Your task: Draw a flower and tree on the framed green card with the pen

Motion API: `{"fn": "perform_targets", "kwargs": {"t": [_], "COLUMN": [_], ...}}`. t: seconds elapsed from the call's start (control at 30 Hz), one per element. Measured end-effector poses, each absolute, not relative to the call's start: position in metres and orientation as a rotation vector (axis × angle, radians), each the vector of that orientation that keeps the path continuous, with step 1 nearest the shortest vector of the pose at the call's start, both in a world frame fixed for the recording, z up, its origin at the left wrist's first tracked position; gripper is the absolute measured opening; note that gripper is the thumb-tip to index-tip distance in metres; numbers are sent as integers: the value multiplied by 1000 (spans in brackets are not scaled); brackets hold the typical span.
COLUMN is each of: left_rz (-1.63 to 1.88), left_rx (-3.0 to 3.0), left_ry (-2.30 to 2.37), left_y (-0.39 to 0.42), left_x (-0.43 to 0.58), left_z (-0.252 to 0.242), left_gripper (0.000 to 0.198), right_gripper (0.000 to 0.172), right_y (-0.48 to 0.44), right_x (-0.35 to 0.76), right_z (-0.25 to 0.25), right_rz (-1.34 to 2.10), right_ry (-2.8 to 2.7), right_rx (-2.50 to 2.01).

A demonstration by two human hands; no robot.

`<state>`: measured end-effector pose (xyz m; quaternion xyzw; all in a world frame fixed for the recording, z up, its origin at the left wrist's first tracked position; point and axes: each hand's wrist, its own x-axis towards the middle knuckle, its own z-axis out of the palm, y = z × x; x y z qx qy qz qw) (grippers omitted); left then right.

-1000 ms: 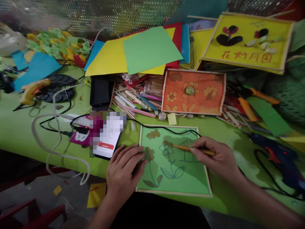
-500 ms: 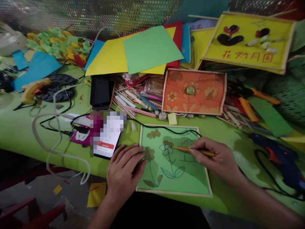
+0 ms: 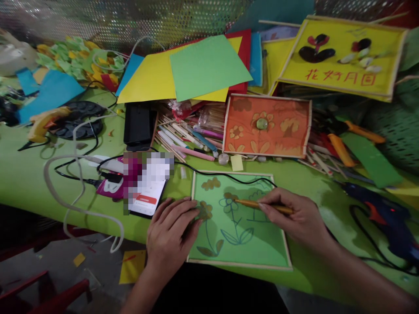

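Note:
A green framed picture (image 3: 258, 244) with drawn blue flowers lies on the green table at the near edge. My left hand (image 3: 172, 233) rests flat on the picture's left edge with its fingers spread, holding it down. My right hand (image 3: 297, 218) pinches a thin wooden-handled brush (image 3: 252, 203), whose tip touches a brown-painted flower near the top middle of the picture. A black cable runs along the picture's top edge towards my right hand.
A phone (image 3: 147, 192) lies left of the picture. Behind it are an orange framed picture (image 3: 266, 126), a heap of sticks and pens (image 3: 186, 135), coloured paper sheets (image 3: 203, 65) and a yellow framed picture (image 3: 343, 54). A blue glue gun (image 3: 382, 213) lies right, a yellow one (image 3: 46, 122) left.
My right hand and the brush shifted very slightly left over the flower. My left hand has stayed in place.

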<state>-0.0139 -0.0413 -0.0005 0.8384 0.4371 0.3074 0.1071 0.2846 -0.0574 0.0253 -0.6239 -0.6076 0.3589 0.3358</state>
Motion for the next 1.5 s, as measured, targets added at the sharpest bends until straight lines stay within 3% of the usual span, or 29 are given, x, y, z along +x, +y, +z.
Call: {"fn": "perform_targets", "kwargs": {"t": [1.5], "left_rz": [907], "left_rx": [2477], "left_ry": [1288], "left_y": [-42], "left_x": [-14], "left_z": [-1], "left_gripper": [19], "right_gripper": [8], "right_y": [-59], "right_x": [287], "right_z": [22], "right_rz": [953], "right_ry": [-1579], "right_rx": [-1639]}}
